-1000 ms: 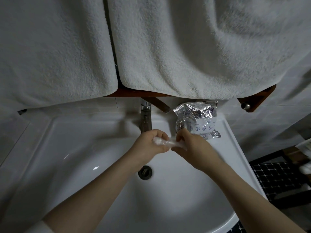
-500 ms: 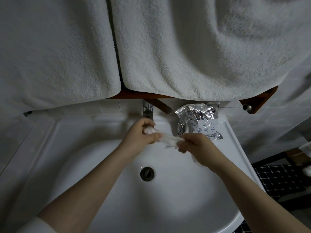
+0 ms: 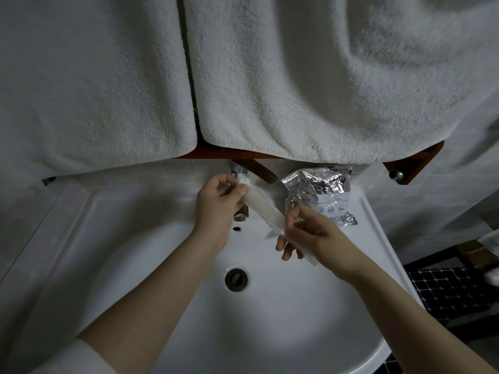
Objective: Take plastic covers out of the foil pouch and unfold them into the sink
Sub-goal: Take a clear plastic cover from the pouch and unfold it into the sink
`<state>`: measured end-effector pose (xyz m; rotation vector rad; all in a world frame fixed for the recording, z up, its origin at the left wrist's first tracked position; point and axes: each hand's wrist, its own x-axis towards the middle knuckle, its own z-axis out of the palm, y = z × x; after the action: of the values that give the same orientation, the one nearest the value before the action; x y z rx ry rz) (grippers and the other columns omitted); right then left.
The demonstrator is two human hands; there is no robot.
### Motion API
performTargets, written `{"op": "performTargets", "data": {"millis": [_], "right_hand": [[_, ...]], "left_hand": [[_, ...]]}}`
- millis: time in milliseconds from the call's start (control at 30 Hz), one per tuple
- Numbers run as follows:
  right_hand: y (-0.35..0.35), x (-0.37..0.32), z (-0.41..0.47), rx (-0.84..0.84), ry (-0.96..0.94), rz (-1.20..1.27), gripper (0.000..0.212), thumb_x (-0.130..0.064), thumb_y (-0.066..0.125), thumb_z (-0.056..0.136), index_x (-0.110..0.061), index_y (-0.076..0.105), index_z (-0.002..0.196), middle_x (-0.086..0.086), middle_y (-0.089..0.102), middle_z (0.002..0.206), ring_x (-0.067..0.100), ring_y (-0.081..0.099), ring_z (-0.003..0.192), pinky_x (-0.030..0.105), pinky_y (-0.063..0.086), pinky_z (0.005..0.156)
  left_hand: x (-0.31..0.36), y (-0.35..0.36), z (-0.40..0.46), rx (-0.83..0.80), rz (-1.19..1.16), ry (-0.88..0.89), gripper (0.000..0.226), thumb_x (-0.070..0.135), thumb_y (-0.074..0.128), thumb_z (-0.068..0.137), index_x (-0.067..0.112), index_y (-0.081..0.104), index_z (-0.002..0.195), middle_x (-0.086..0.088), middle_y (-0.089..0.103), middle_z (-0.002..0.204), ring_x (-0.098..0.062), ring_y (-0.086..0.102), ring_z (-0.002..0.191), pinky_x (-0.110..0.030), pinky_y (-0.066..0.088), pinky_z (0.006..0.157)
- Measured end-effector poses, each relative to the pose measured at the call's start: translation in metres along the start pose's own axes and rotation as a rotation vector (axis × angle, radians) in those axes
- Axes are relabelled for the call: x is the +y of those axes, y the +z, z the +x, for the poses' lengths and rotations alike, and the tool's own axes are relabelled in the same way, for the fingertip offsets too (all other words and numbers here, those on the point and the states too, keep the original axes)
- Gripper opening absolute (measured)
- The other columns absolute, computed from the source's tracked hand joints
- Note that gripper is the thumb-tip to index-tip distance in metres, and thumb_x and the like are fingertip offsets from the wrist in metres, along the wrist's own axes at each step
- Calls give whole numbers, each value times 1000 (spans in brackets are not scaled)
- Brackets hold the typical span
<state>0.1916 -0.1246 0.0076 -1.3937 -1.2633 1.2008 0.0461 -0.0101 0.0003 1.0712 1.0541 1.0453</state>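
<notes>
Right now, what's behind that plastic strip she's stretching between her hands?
Behind the plastic cover, pulled between the left hand and right hand, the tap shows in part. The cover and left hand hide its middle. The sink lies below.

White sink (image 3: 113, 238) with a round drain (image 3: 236, 279); a crinkled silver foil pouch (image 3: 321, 193) rests on its back right rim

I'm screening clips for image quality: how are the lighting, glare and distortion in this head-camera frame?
Head view: dim overall, brightest on the sink basin; glare on the foil pouch; wide-angle bending at the edges; the plastic cover between left hand and right hand looks slightly soft.
</notes>
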Motion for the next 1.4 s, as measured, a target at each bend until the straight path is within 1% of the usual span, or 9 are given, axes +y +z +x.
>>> {"op": "performTargets", "data": {"millis": [100,233,400,600,733,900,1100,1233,1400], "right_hand": [[-3,-1,-1,-19,1,47,3,-11,47,83,-10,47,81,13,68,74,23,62,65,23,41,55],[-5,0,-1,-60,17,111,16,-10,43,77,-5,58,83,19,70,78,23,64,71,23,46,62],[-9,-4,1,-103,40,153,30,-12,48,64,-6,61,90,16,72,89,21,68,82,22,49,70],[-9,-2,1,-48,39,16,22,-17,62,86,2,61,97,5,74,87,14,68,83,23,49,74],[-5,-3,4,73,57,-34,27,-16,55,90,10,61,85,9,68,77,5,63,68,20,45,67],[-3,-4,11,153,106,-95,24,-13,62,87,-4,61,66,9,63,63,11,56,56,19,37,52],[8,-7,13,237,77,15,20,-9,67,83,-7,49,77,12,60,61,12,52,44,14,36,43],[7,-5,9,211,-148,-175,39,-27,76,71,-29,47,97,-11,59,85,11,57,69,25,46,59],[-2,-3,5,139,-535,-677,46,-25,63,79,-34,44,120,-18,40,131,8,48,116,25,45,87]], "left_hand": [[0,2,-1,-24,30,14,20,-1,59,88,15,52,77,0,66,85,-17,65,77,-42,55,76],[1,6,-3,-48,123,-22,34,-3,43,94,16,60,71,-5,62,82,-20,56,71,-40,50,74],[6,8,-7,-176,161,-41,13,15,54,94,21,63,101,-2,62,91,-12,60,71,-26,50,63],[2,9,-10,-263,139,-24,52,-1,67,81,19,51,126,-7,53,114,-16,59,96,-24,57,70],[3,11,-16,-315,138,43,51,-2,65,82,27,51,122,-5,49,122,-19,57,105,-21,57,68],[6,10,-17,-386,164,82,55,20,73,79,32,48,126,1,40,138,-22,55,115,-27,57,78],[7,8,-18,-385,283,111,66,9,74,77,28,46,133,7,40,132,-13,60,104,-15,51,82],[6,6,-12,-348,243,62,59,9,73,78,33,51,126,5,48,127,-19,52,118,-37,48,98],[10,6,-10,-392,91,-66,56,4,72,78,27,53,126,4,51,121,-9,61,98,-29,55,85]]}}
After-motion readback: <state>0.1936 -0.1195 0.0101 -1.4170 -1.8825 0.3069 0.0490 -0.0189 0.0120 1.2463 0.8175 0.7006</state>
